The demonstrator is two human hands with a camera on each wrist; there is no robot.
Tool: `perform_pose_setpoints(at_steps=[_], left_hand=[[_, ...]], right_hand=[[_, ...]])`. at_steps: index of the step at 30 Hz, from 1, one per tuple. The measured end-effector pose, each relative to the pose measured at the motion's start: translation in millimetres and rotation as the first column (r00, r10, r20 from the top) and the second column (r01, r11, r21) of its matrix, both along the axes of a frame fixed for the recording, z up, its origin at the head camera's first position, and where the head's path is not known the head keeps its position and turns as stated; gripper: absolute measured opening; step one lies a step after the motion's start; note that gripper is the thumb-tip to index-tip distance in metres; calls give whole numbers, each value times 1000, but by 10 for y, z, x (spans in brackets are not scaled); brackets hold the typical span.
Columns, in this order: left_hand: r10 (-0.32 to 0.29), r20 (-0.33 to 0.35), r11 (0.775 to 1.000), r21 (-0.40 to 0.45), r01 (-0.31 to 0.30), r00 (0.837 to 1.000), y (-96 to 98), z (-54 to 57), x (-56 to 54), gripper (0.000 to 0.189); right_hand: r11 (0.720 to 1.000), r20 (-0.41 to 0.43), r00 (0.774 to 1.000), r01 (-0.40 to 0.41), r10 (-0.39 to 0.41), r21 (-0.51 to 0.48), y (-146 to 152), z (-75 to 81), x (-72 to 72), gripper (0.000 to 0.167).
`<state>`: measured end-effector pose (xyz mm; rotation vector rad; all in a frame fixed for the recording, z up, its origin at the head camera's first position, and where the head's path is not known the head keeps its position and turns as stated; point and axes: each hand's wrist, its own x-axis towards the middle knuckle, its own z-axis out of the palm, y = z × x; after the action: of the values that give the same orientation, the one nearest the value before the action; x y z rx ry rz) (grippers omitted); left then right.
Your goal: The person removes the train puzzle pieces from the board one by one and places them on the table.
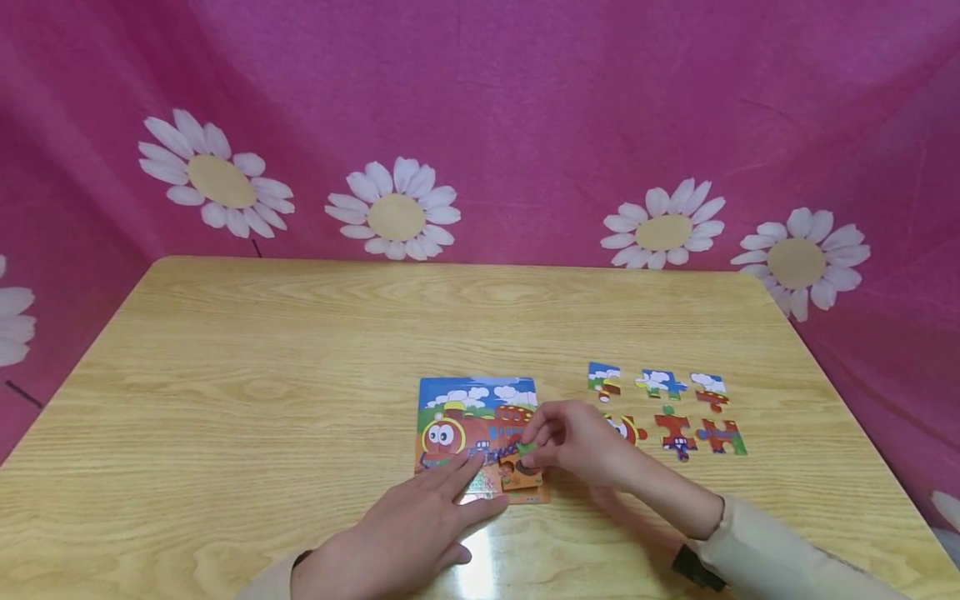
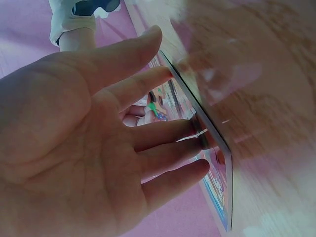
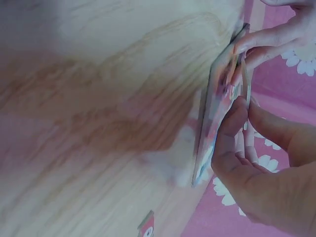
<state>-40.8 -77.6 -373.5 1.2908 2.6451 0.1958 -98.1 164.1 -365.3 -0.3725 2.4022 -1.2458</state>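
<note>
A picture puzzle board (image 1: pixel 480 388) with a red cartoon train lies on the table. My right hand (image 1: pixel 581 442) pinches an orange jigsaw piece (image 1: pixel 520 477) with a green tab between thumb and fingers, over the board's lower right part. Seen edge-on in the right wrist view, the piece (image 3: pixel 246 84) stands tilted close over the board (image 3: pixel 205 133). My left hand (image 1: pixel 408 521) lies across the lower edge of the board, fingers straight and spread. In the left wrist view its fingertips (image 2: pixel 200 168) rest at the board's edge.
Several loose jigsaw pieces lie in two rows to the right of the board, among them a cloud piece (image 1: pixel 660 383) and a red train piece (image 1: pixel 675 433). One with an eye (image 1: pixel 622 428) is partly behind the right hand. A pink flowered cloth (image 1: pixel 525 125) hangs behind the wooden table (image 1: pixel 262 350).
</note>
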Motion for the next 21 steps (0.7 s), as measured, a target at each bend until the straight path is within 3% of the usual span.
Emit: perform_pose_setpoints(at_steps=[13,21], left_hand=[[14,46,999,-31,-13,999,13,22,-1,56],[0,9,1000,-18,0,1000,3,-2,1,57]], right_hand=[[999,-21,999,31,-31,-20,452,-8,86,18],[997,-11,997,73,-73,-9,862,-5,169,18]])
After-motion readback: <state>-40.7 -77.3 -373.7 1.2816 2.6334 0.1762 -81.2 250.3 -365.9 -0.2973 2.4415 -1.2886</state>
